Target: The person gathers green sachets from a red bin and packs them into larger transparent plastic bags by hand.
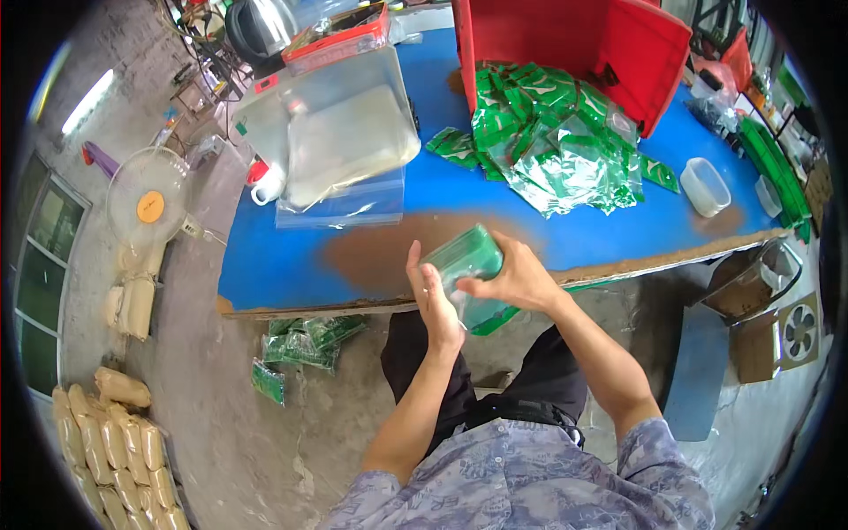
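Head view: nearest is the person's patterned grey shirt (503, 473), with dark trousers (413, 353) beyond it. Over the lap, just at the near edge of the table, both hands hold a bundle of green-and-clear plastic packets (478, 258), tilted. The left hand (439, 311) supports its left side, fingers mostly straight and pointing up; the right hand (519, 278) grips its right side, thumb laid across the face.

On the floor, left of the legs, lies a small heap of green packets (305, 344); to the right stands a blue-grey bench (698, 375). The blue tabletop (283, 265) has a brown worn patch ahead of the hands. Farther in, at left, a clear zip bag (344, 212) lies partly under a stack of clear bags (353, 146), beside a white bottle with a red cap (266, 183). At right sits a clear plastic tub (707, 190). Between them, a loose pile of green packets (565, 150) spreads from the mouth of a tipped red bin (565, 35). At the far left stands an electric kettle (259, 26).
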The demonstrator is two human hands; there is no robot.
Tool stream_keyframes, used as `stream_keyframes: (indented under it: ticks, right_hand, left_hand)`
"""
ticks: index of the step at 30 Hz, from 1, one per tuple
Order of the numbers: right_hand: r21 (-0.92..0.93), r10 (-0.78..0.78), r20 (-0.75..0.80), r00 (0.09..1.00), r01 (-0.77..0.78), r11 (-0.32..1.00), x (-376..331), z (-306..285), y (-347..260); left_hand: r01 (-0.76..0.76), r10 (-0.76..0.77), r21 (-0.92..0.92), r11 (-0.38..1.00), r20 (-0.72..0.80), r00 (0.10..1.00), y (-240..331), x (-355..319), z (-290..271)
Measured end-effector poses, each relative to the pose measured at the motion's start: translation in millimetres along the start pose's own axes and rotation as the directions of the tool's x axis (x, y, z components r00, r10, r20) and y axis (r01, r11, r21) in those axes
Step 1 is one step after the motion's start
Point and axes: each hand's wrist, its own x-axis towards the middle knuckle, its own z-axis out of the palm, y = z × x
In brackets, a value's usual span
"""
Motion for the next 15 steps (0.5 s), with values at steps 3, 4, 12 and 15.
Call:
stream_keyframes:
  ticks: [3, 4, 12, 15]
  right_hand:
    - [-0.234, 0.008, 0.025, 1.000, -0.002, 0.972, -5, 1, -6]
    - [-0.095, -0.041, 0.026, 0.999, 0.043, 0.995, -5, 3, 2]
    - [0.371, -0.022, 0.014, 1.000, 0.016, 0.929, -5, 29, 17]
    - [0.301, -0.017, 0.017, 1.000, 0.011, 0.954, -3, 29, 21]
  left_hand:
    - [-0.157, 0.158, 0.073, 0.985, -0.003, 0.987, -2, -1, -3]
    - [-0.250, 0.248, 0.134, 0.959, 0.033, 0.968, 2, -1, -3]
    - [-0.290, 0.282, 0.282, 0.915, 0.070, 0.957, 10, 14, -14]
    - [-0.281, 0.270, 0.151, 0.948, 0.090, 0.959, 9, 18, -12]
